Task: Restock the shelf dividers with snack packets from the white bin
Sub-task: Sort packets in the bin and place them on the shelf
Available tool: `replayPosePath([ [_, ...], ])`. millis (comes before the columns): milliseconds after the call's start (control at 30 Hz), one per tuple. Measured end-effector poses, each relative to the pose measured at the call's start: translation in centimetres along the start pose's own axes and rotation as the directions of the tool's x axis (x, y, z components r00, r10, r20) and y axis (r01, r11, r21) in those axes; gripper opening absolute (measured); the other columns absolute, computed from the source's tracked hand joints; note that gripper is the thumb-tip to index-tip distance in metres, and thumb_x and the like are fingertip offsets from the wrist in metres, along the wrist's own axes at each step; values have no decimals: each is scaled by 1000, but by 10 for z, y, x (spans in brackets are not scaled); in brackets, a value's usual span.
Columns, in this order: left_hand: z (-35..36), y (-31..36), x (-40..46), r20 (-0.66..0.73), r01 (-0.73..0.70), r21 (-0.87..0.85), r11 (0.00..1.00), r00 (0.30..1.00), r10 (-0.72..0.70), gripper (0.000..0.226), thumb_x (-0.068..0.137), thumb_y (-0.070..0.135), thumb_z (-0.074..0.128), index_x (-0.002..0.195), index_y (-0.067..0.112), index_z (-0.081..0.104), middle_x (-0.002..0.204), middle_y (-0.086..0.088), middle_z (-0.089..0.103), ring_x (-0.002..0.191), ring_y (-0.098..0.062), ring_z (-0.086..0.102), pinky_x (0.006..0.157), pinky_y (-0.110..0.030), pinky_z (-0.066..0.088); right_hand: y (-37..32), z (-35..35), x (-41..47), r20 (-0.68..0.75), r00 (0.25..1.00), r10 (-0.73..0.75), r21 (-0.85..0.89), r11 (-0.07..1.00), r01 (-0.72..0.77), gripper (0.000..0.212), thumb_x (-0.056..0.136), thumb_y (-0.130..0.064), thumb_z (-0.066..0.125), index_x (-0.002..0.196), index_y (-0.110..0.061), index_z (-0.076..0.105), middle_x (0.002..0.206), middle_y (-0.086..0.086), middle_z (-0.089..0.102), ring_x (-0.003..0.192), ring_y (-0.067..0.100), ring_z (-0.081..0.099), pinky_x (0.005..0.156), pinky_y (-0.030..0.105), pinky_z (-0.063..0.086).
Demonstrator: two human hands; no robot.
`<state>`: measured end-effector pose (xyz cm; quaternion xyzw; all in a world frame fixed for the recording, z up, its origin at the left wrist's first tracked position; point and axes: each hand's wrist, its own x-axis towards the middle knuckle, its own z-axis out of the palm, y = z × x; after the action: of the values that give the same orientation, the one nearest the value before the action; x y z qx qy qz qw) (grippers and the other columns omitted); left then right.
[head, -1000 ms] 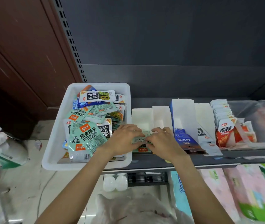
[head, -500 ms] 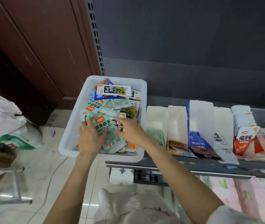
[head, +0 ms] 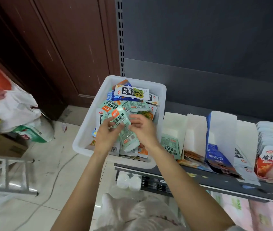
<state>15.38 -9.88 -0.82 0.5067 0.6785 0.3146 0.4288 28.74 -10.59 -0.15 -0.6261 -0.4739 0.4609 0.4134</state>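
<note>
**shelf_newbie:** Quick one, where's the packet right now relative to the slot it goes in? And which hand takes it over?

**me:** Both my hands are over the white bin point(head: 82, 139), which sits at the left end of the shelf point(head: 215, 182). My left hand point(head: 106, 139) and right hand point(head: 143, 130) are both on a mint-green packet point(head: 124, 129), lifted just above the pile. Left fingers point(head: 110, 121) are curled and pinching its left edge, and my right fingers point(head: 135, 118) pinch the right edge near the top. It might be more than one packet stacked together, it's a bit blurry so I can't tell.

The white dividers point(head: 194, 129) are to my right, just beside the bin. The nearest one already has a green packet point(head: 170, 145) of the same look standing at its front, so I reckon that's the slot. My right hand is the nearer one, so it makes sense for that one to carry it across.

**shelf_newbie:** How's it lying? Does it need turning?

**me:** Long axis runs from the orange tab, up and away from me, down toward my wrists, tilted a little to the right. The one in the divider stands roughly upright, label facing out, so I'd guess a small twist is needed before sliding it in.

Looks-wise: pale mint foil pouch, orange logo block at the top, big dark characters down the middle, small print and a code square near the bottom. Shiny and floppy, so probably slippery to pinch.
</note>
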Motion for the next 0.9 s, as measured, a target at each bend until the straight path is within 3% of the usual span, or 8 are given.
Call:
replayPosePath([
  [100,-2,28,-15,148,15,-344,939,988,38,51,84,42,64,129,22,49,111,4,61,97,-9,63,83,-31,55,-13,-13,-22,-133,951,-279,-105,958,266,35,84,0,65,117,-12,61,102,-5,66,83,-2,59,78,13,50],
  [233,17,57,-26,221,-107,-454,885,948,228,38,89,36,60,115,8,55,109,-12,64,100,-22,64,86,-38,54,-10,-28,-41,-85,790,-608,-504,710,493,37,82,-4,69,118,-9,60,104,2,66,87,8,62,80,22,54],
  [333,34,72,-29,197,-144,-488,861,943,269,17,98,17,47,102,10,62,102,-12,67,97,-25,65,85,-43,53,-9,-50,-48,-86,804,-588,-520,715,467,39,83,-10,69,121,-10,58,112,3,61,95,9,61,83,25,54],
  [433,48,82,-24,260,-299,-376,877,874,410,18,97,17,48,96,15,65,93,-9,69,90,-28,64,85,-50,51,-14,-86,-57,-278,788,-549,-473,792,385,32,84,-17,69,114,-12,58,107,0,57,84,-2,55,70,11,48],
  [533,60,93,-25,378,-477,-318,819,729,571,19,95,16,51,89,27,65,78,11,68,77,-9,63,74,-29,51,-18,-124,-61,-420,798,-433,-458,860,225,48,83,-25,70,125,-22,48,110,-8,52,86,1,52,65,9,43],
  [633,74,95,-24,469,-555,-301,775,622,627,31,93,7,53,74,31,60,63,20,63,65,8,57,62,-9,42,-15,-145,-64,-421,818,-392,-462,869,179,56,84,-22,70,133,-28,43,105,-9,57,75,10,55,64,16,48],
  [767,86,79,-12,507,-644,-246,725,552,662,19,91,12,58,96,27,69,86,23,68,84,7,63,77,-13,47,5,-146,-67,-337,808,-482,-607,768,205,15,88,-17,65,102,-20,63,92,-5,69,75,11,63,66,34,55],
  [900,93,58,-2,476,-857,27,515,464,747,23,88,13,63,105,27,71,100,12,70,92,-5,63,83,-27,50,25,-138,-71,-266,839,-475,-673,714,191,9,88,-13,63,95,-17,68,89,-3,71,77,14,66,68,30,55],
])
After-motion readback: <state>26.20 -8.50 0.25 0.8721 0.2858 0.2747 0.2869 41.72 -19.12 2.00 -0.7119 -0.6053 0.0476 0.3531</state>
